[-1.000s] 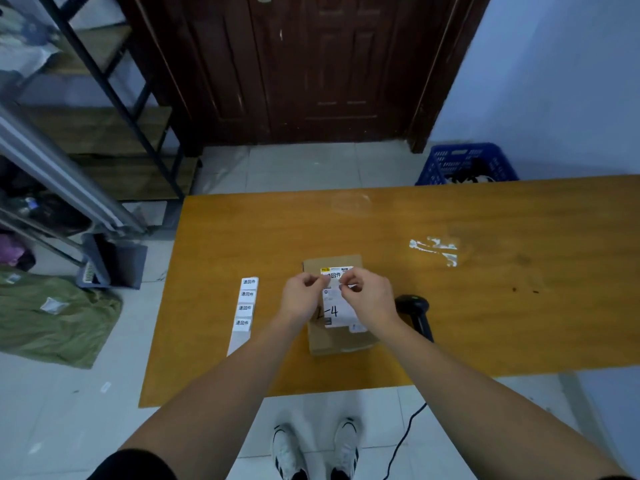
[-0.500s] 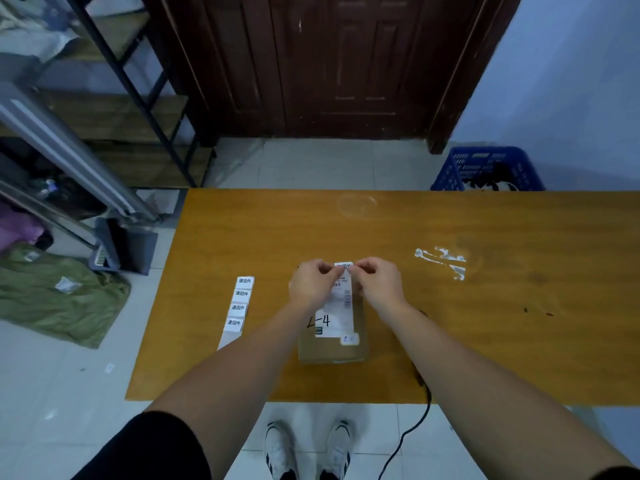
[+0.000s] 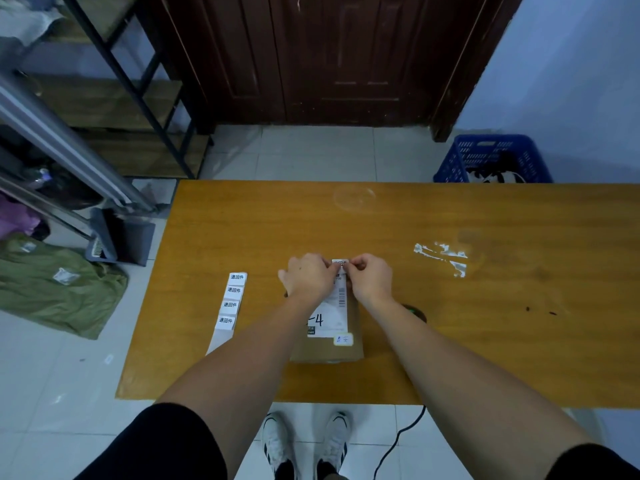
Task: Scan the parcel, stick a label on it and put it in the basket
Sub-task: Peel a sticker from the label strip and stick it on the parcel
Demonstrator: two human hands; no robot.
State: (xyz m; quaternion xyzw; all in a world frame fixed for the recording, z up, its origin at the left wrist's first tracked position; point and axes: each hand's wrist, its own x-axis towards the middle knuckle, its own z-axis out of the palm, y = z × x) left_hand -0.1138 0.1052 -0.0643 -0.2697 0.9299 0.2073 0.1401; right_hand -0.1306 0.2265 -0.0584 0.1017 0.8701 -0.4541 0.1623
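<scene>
Parcel (image 3: 329, 351) is lying flat near the table's (image 3: 485, 341) front edge, top face up. Left of parcel, a label strip (image 3: 231, 303) is sitting on the wood. Left hand (image 3: 308, 277) and right hand (image 3: 370, 277) are each pinching one end of a small label (image 3: 340, 263) over the parcel's far end, fingers closed on it. Judgement: sticking is underway. Best to be lowering one end first, then smoothing across, avoiding the barcode. Right of parcel, the scanner (image 3: 415, 311) is mostly hidden. Basket (image 3: 491, 161) is waiting beyond the table, far right of parcel.
</scene>
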